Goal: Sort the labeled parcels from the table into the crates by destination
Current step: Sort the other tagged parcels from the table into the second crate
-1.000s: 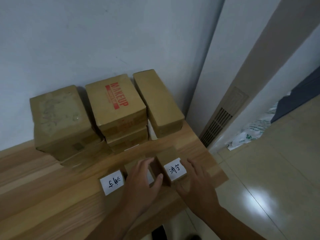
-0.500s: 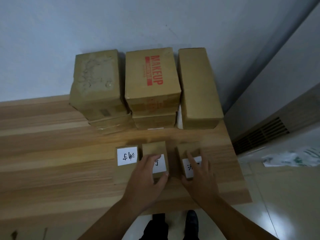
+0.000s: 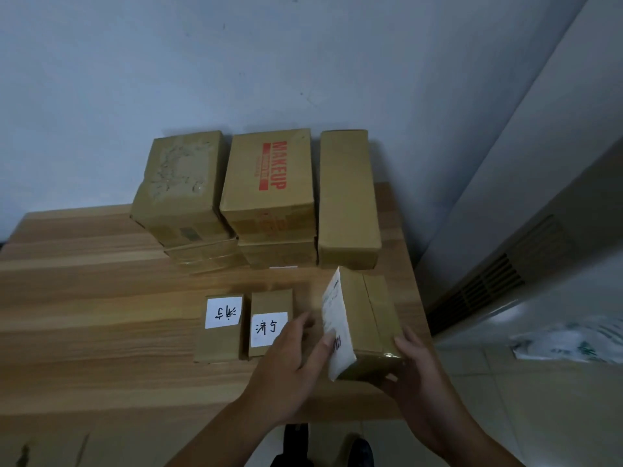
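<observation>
**Pale wood, a blue-grey wall, and one parcel up in both hands**

Pale wooden bench [image 3: 101,298] against a blue-grey wall [image 3: 236,62], and the action was right at the near right corner. The parcel [image 3: 371,318] was up on its side, tipped, with a white printed shipping label [image 3: 337,332] facing left. Whether its far end touched the wood I could not tell.

The left hand [image 3: 290,369] had its thumb pressed flat on that label and its fingers loosely straight alongside the same face. The right hand [image 3: 418,372] cupped the near right corner, fingers curled under and round it. So the parcel was squeezed between the two.

Just left of it, two small boxes lay flat on the bench, side by side and almost touching. The middle box [image 3: 269,301] carried a handwritten white slip [image 3: 268,328], partly covered by the left fingers. The left box [image 3: 219,345] carried a slip [image 3: 223,312] of its own.

Back against the wall stood three bigger cartons in a row. On the left was a carton with a scuffed, torn top [image 3: 178,183] sitting on a flatter one. The red-printed MAKEUP carton [image 3: 269,183] in the middle sat on another. A long plain carton [image 3: 347,197] stood on the right.

Off the bench to the right were a tiled floor [image 3: 505,416], a vent grille [image 3: 488,281] low on the side wall, and a white plastic bag [image 3: 573,342].
</observation>
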Action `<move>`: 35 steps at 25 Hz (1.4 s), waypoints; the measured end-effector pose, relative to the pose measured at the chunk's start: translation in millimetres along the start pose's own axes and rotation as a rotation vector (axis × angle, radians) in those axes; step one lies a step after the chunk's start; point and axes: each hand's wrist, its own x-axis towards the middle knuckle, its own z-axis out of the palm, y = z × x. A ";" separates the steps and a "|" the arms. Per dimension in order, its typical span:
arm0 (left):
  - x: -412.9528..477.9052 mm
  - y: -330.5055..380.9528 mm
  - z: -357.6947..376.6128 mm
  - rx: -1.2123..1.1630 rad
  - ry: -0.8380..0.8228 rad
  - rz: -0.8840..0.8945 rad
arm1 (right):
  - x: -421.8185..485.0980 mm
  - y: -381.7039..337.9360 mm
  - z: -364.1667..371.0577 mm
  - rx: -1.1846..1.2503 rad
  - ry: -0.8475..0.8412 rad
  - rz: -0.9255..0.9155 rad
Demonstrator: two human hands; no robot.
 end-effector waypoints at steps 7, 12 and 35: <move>-23.6 23.1 14.1 -0.190 0.087 0.077 | -15.1 -1.8 -18.7 -0.287 -0.031 -0.164; -53.6 6.5 0.4 -0.112 0.232 0.082 | -15.7 -0.9 14.4 -0.408 -0.164 -0.105; -352.9 -218.5 -209.2 0.090 1.095 -0.281 | -89.5 212.0 357.4 -0.719 -0.869 -0.009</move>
